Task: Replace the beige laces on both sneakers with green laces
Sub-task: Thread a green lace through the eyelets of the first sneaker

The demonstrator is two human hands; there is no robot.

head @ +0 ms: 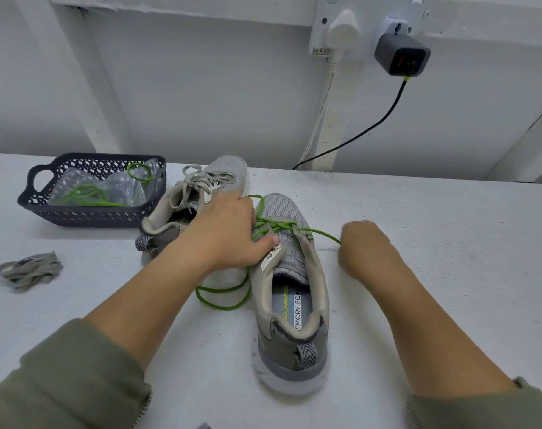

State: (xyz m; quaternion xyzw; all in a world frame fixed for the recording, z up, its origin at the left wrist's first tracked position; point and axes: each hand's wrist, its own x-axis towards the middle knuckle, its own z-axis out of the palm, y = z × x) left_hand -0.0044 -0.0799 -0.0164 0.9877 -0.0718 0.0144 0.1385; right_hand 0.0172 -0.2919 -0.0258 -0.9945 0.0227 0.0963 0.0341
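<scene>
The near sneaker [290, 274] stood on the white table [418, 243], heel toward the person and toe pointing away. A green lace [276, 226] crossed its lower eyelets. The upper eyelets were bare, and slack lace lay in a loop on the table at the shoe's left side. The left hand [229, 233] gripped this sneaker at its left eyelet row, fingers curled over the edge where the lace crossed and thumb pressed on the tongue. Whether those fingers also caught the lace could not be told. The right hand [365, 246], blurred, was clenched just right of the shoe and pinched one end of the green lace, which ran taut to it from a right-hand eyelet. The far sneaker [198, 193] stood just behind and to the left, partly hidden by the left hand. Its beige lace [198, 181] was in place with the ends loose. A bundle [28, 270] of beige lace lay well apart at the table's left edge. Behind it, a dark basket [78, 216] held a clear bag [118, 188] and a spare lace [87, 193], green. On the wall, a grey charger [401, 55] sat in a socket, its black cable [372, 125] dropping behind the table.
</scene>
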